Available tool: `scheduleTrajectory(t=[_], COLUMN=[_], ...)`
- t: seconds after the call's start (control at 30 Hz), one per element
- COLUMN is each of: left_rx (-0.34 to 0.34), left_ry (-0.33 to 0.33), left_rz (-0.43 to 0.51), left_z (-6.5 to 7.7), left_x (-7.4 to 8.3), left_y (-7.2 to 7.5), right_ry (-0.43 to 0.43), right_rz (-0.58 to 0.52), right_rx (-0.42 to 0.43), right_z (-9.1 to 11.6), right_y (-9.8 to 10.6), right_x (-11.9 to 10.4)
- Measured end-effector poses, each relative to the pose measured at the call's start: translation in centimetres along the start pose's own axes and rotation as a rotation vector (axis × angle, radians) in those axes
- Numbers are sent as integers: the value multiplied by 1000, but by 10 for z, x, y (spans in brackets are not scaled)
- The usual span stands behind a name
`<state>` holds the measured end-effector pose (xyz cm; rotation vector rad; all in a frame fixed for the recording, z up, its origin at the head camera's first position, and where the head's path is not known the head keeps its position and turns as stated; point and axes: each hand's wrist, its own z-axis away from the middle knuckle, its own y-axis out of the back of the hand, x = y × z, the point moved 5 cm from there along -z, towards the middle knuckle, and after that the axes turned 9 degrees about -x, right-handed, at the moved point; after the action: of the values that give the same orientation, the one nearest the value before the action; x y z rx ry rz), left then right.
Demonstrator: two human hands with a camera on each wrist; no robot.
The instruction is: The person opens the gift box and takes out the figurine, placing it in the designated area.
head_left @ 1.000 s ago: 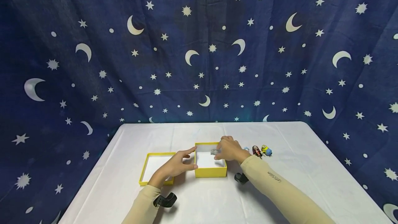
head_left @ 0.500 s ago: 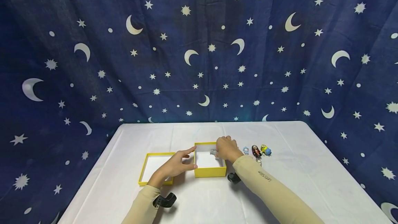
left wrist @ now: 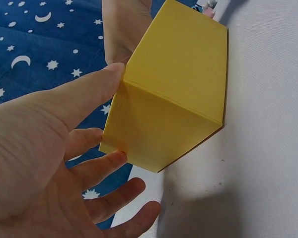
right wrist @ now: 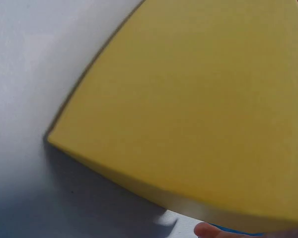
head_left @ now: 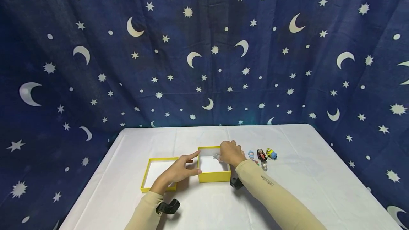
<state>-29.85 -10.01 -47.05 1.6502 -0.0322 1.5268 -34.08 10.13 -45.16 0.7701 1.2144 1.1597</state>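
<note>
A yellow box (head_left: 214,177) with a white inside stands uncovered at mid-table. My left hand (head_left: 176,170) is at its left side, thumb and fingertips touching the edges and the other fingers loosely extended, as the left wrist view shows. Over the box's right side my right hand (head_left: 231,152) reaches in with its fingers curled downward. A small grey figurine (head_left: 216,157) shows inside the box, just left of that hand. The right fingertips are hidden, so I cannot tell whether they hold it. The right wrist view is mostly the box's yellow outer wall (right wrist: 188,104).
A shallow yellow-rimmed lid (head_left: 157,169) lies left of the box, partly behind my left hand. Right of the box are several small figurines: a light-blue one (head_left: 251,154), a black-clad one (head_left: 261,155), a yellow-and-blue one (head_left: 271,153) and a grey one (head_left: 264,166).
My right hand has shifted left and down into the box, bringing more figurines on the table into sight. The grey figurine inside has moved slightly left. My left hand stays at the box.
</note>
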Motion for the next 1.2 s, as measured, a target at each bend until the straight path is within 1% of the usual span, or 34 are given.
scheduleTrajectory(t=[0.13, 0.23, 0.33, 0.53, 0.8, 0.93, 1.1, 1.2], left_rx=[1, 2, 0, 0, -4, -4, -8, -11], left_ry=[1, -2, -11, -18, -17, -14, -31, -39], left_rz=[1, 2, 0, -6, -17, -13, -16, -15], left_z=[1, 2, 2, 3, 3, 2, 1, 1], left_x=[1, 1, 0, -1, -1, -1, -1, -1], left_y=[0, 1, 1, 1, 1, 1, 1, 1], right_ry=[-20, -15, -9, -19, 0, 16, 17, 19], right_rz=[-41, -52, -49, -25, -25, -74, -179, -238], right_rx=[6, 26, 43, 41, 45, 50, 46, 57], right_z=[1, 1, 0, -4, -1, 0, 0, 1], right_y=[-1, -2, -4, -9, -7, -6, -7, -8], right_x=[1, 0, -1, -2, -3, 1, 9, 12])
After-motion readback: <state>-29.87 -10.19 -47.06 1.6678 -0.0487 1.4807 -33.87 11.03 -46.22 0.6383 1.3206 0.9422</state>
